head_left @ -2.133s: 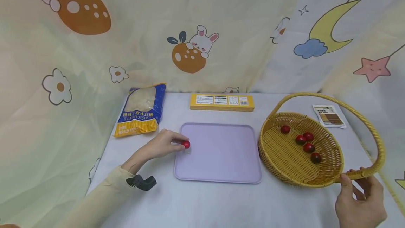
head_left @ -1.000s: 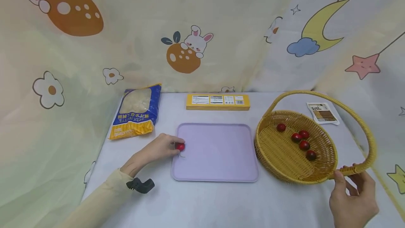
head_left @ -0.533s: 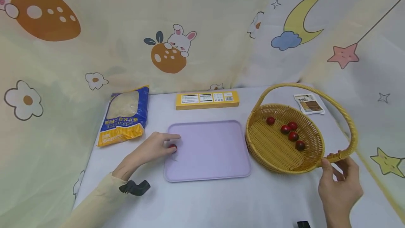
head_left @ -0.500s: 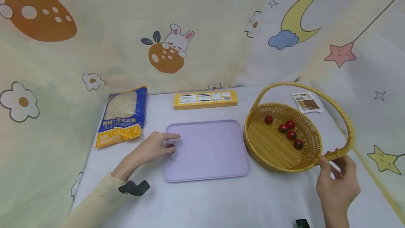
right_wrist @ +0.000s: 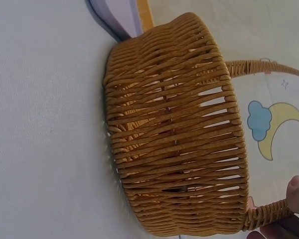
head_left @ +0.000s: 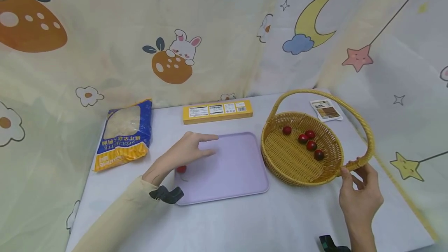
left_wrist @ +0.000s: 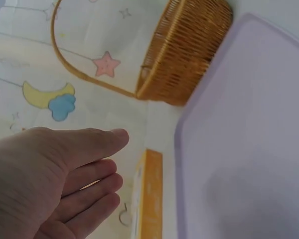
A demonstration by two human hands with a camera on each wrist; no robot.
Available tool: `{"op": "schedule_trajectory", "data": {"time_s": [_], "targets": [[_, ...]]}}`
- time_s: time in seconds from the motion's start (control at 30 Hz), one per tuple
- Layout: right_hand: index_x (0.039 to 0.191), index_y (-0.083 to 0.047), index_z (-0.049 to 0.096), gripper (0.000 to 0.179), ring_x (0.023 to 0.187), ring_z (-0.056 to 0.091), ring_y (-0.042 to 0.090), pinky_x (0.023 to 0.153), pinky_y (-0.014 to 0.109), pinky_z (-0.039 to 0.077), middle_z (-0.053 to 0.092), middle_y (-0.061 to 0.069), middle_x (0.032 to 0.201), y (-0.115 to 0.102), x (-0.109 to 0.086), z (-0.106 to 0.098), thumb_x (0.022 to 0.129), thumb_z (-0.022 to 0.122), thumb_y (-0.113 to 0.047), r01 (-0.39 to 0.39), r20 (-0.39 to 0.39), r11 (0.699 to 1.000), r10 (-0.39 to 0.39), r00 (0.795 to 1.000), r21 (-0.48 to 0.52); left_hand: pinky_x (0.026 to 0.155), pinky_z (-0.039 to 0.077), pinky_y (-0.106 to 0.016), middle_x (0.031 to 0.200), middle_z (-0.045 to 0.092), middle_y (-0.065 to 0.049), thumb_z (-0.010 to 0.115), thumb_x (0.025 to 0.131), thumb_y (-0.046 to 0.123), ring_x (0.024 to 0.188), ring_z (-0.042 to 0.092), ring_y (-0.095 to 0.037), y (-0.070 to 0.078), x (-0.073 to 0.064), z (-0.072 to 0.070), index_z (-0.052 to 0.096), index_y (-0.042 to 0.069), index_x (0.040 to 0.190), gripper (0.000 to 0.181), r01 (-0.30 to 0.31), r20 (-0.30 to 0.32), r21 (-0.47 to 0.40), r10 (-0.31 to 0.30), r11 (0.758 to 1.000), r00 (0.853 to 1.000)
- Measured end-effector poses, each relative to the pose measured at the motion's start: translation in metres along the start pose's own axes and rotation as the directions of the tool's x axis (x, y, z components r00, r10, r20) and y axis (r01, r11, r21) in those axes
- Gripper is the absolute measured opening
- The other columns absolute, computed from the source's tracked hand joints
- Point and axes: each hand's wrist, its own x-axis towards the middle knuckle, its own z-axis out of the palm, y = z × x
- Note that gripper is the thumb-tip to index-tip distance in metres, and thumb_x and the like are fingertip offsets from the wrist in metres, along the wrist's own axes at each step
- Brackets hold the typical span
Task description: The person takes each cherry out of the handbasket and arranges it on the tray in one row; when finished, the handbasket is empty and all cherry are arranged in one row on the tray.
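One cherry [head_left: 181, 169] on the lilac tray [head_left: 227, 182], five cherries [head_left: 311, 145] in the wicker basket [head_left: 290, 154]

Head view: the lone cherry lies at the tray's nine o'clock, partly hidden by the left hand [head_left: 187, 150]. That hand is over the tray's ten o'clock side, fingers straight, thumb and forefinger set wide apart. The basket sits between the tray's two and three o'clock; four of its cherries lie close together, the fifth apart toward eleven. At the basket's four o'clock the right hand [head_left: 362, 193] holds the foot of the handle [head_left: 370, 139], fingers curled round it. On the white table [head_left: 227, 224], a yellow box [head_left: 217, 112] lies at the tray's twelve o'clock, a blue-and-yellow pasta bag [head_left: 122, 135] between nine and ten, and a white packet [head_left: 326, 110] at the basket's one o'clock.

Left wrist view: the left hand enters from eight o'clock, thumb and fingers outstretched; the basket is at one, the tray at three, the box at six.

Right wrist view: the basket's woven side fills the middle; thumb and fingertips grip the handle at four o'clock.
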Motion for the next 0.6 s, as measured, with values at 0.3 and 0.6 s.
{"op": "schedule_trajectory", "data": {"time_s": [0.3,0.6], "targets": [[0.139,-0.001,0.061,0.047,0.110,0.055,-0.018,0.087,0.000,0.046,0.051,-0.038,0.117,0.000,0.000,-0.001,0.094,0.076,-0.002,0.010,-0.020,0.999,-0.010,1.000,0.030,0.103,0.056,-0.042,0.136,0.071,0.000,0.080,0.094,0.025,0.126,0.068,-0.023,0.039,0.049,0.010,0.072,0.016,0.135,0.043,-0.117,-0.013,-0.064,0.116,0.991,0.993],[0.139,-0.004,0.061,0.048,0.110,0.055,-0.018,0.088,0.000,0.045,0.052,-0.037,0.117,-0.001,-0.002,0.001,0.094,0.075,-0.002,-0.008,-0.020,1.000,0.008,1.000,0.028,0.099,0.057,-0.035,0.136,0.071,0.001,0.078,0.096,0.025,0.121,0.069,-0.017,0.067,0.089,0.032,0.072,0.017,0.136,0.042,-0.169,0.075,-0.097,0.176,0.981,0.982]]}}
